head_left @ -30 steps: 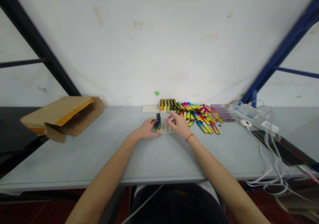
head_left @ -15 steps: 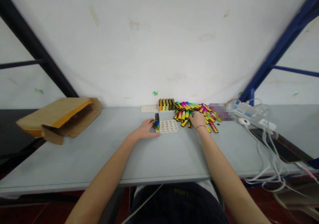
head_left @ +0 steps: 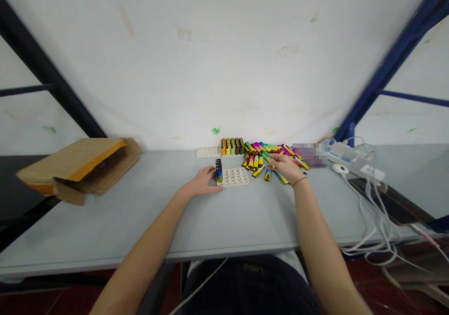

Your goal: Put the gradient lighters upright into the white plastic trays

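A white tray (head_left: 235, 176) with round holes lies in front of me, a row of dark-topped, blue-and-yellow lighters (head_left: 219, 172) upright along its left end. My left hand (head_left: 202, 182) is curved round that end, thumb at the front corner and fingers beside the lighters, steadying the tray. To the right spreads a loose pile of shiny, multicoloured lighters (head_left: 255, 161). Over the pile's front, my right hand (head_left: 286, 166) pinches a green-and-gold lighter (head_left: 265, 156) that points up to the left. Its fingertips are partly hidden.
Behind stand a second white tray (head_left: 209, 152) and a block of upright yellow-to-brown lighters (head_left: 233, 146). An opened cardboard package (head_left: 80, 163) is at left. At right lie a power strip (head_left: 354, 158), white cables (head_left: 373, 212) and a dark phone-like slab (head_left: 382, 200).
My right hand has drawn slightly right and back from within the pile, a green-and-gold lighter now showing at its fingers. My left hand stays at the tray. The view has shifted a little.
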Tool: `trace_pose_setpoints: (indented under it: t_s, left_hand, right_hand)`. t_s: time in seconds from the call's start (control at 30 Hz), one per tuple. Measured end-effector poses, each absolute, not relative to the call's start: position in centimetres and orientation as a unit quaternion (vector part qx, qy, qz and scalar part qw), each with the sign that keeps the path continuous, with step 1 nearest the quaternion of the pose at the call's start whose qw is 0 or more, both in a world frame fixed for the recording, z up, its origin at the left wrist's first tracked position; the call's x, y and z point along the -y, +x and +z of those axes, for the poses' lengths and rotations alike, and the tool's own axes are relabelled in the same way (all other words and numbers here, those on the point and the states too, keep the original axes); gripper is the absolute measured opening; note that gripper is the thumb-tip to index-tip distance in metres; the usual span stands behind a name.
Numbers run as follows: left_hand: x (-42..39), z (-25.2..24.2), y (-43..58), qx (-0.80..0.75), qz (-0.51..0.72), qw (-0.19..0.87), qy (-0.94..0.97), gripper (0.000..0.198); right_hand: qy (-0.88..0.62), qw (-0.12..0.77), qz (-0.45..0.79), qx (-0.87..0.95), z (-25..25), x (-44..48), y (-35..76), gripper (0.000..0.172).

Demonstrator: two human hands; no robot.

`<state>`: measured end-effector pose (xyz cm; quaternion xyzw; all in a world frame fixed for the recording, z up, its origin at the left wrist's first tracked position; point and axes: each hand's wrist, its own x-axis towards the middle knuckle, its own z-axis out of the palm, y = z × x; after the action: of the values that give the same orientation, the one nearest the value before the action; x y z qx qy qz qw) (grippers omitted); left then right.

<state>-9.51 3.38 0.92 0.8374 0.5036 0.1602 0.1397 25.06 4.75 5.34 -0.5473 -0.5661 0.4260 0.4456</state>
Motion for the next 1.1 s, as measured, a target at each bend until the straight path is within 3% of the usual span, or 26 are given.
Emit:
trace_pose_setpoints:
  t_s: [0.23,0.5,0.77,1.1]
  left_hand:
    - [-3.3,1.1,-9.4,-0.504,0.175,0.139,0.834,0.077]
    - [-3.0,2.1,-9.0,-0.486,0.188,0.147,0.841,0.074]
    - [-3.0,2.1,-8.9,-0.484,0.203,0.161,0.836,0.077]
    - [-3.2,1.9,-9.1,-0.473,0.209,0.168,0.839,0.071]
  right_hand:
    - [-0.453,0.436,0.543,0.558,5.9,-3.5,21.2,0.015]
    - [-0.457,0.466,0.445,0.613,5.4,-3.1,18.7,0.035]
    - [-0.454,0.478,0.378,0.650,4.7,-3.5,18.5,0.034]
    - [-0.477,0.460,0.542,0.516,4.8,-3.6,17.5,0.069]
